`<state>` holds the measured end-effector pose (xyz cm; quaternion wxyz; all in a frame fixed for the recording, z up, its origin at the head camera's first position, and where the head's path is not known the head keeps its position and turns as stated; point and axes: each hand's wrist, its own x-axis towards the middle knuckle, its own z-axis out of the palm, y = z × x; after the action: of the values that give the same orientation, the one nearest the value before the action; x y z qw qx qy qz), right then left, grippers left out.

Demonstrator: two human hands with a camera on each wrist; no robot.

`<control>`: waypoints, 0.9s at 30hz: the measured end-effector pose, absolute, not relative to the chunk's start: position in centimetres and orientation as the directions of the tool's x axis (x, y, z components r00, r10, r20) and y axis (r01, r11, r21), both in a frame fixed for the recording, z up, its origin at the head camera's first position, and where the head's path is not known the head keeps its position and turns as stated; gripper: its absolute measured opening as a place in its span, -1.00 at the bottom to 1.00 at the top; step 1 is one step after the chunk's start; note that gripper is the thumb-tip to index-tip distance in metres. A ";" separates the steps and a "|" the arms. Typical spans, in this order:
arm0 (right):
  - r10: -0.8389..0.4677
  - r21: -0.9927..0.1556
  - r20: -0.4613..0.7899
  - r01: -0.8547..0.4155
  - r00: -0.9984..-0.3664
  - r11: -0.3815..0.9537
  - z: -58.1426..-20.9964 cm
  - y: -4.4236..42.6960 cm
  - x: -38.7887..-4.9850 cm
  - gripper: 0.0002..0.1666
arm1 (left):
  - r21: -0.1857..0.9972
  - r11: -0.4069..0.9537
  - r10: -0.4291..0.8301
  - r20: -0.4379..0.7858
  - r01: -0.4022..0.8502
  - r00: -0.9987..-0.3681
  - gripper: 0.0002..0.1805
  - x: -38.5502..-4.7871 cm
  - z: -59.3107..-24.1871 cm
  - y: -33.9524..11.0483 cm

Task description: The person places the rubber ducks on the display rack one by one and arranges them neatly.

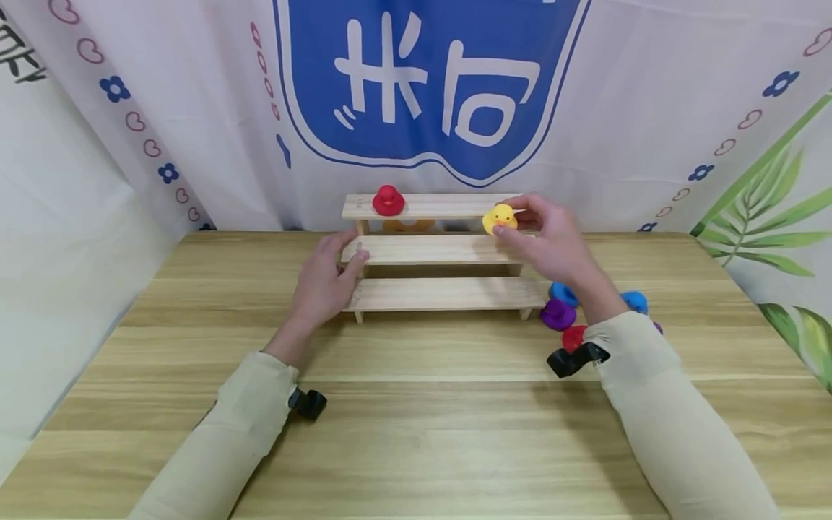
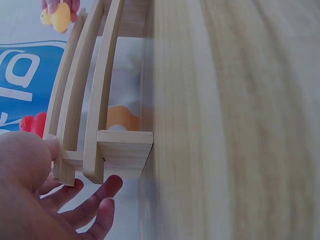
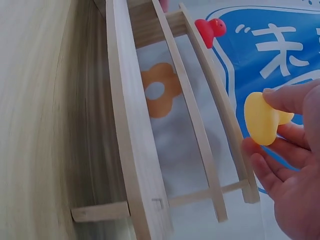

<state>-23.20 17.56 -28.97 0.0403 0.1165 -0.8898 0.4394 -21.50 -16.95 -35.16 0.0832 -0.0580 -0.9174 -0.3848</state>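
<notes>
A small three-tier wooden shelf [image 1: 435, 250] stands at the back of the table. My left hand [image 1: 323, 282] holds its left end, the thumb on the middle board and the other fingers around the outer side. Between the thumb and fingers of my right hand [image 1: 554, 242] is a yellow rubber duck [image 1: 500, 218], near the right end of the top board. The right wrist view shows this duck [image 3: 261, 120] beside the top board; whether it touches the wood I cannot tell. A red rubber duck [image 1: 388, 201] sits on the top board's left part.
Right of the shelf, partly behind my right forearm, lie more rubber ducks: a purple duck [image 1: 558, 315], a red duck [image 1: 574, 337] and blue ones [image 1: 635, 302]. A printed cloth [image 1: 643, 108] hangs behind the shelf. The wooden table [image 1: 416, 440] extends in front.
</notes>
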 end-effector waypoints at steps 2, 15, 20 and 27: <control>-0.173 -0.776 0.182 -0.249 -0.968 0.579 -29.0 17.2 -23.4 -0.44 | 0.697 0.696 0.044 0.198 0.173 -0.979 -0.40 -21.5 -35.2 -16.9; -0.220 -0.796 0.175 -0.269 -0.960 0.542 -28.6 14.8 -24.6 -0.47 | 0.698 0.696 0.045 0.192 0.168 -0.980 -0.39 -21.7 -35.1 -16.8; -0.220 -0.797 0.169 -0.264 -0.961 0.544 -28.4 13.8 -25.1 -0.50 | 0.699 0.695 0.045 0.190 0.167 -0.981 -0.39 -21.7 -35.1 -16.8; -0.226 -0.796 0.170 -0.269 -0.959 0.542 -28.5 12.5 -26.1 -0.51 | 0.697 0.697 0.041 0.195 0.168 -0.980 -0.40 -21.7 -35.1 -16.9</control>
<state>-26.07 12.52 -28.50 0.0234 0.1410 -0.8778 0.4572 -21.68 -16.88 -35.14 0.0824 -0.0568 -0.9175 -0.3850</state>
